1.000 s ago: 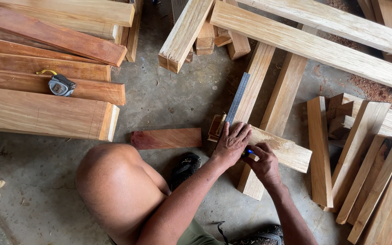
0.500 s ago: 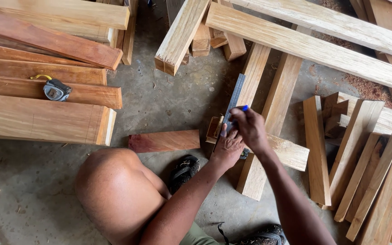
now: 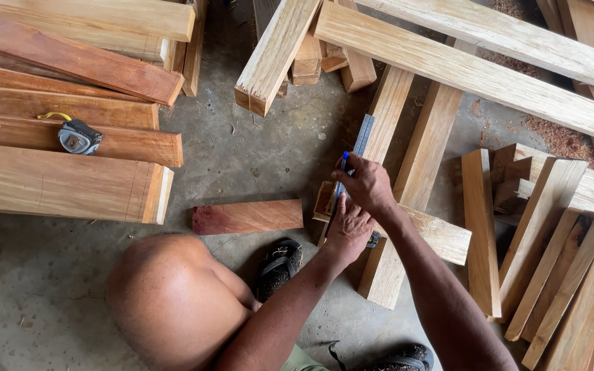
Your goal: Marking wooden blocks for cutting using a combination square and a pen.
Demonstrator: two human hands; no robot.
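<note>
Pale wood plank [image 3: 385,127] at frame centre, grey metal square ruler [image 3: 361,143] laid along it. Left hand [image 3: 347,230] flat, pinning ruler; right hand [image 3: 368,184] now higher, closed on blue pencil [image 3: 344,162]. Marking under way.

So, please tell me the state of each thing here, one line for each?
Left hand: pressed flat on the ruler.
Right hand: closed on the pen.
Pen: blue, tip against the ruler's edge.
Ruler: lying along the pale plank.
Tape measure: retracted, resting on the stacked boards.
Red block: flat on the floor, untouched.
</note>
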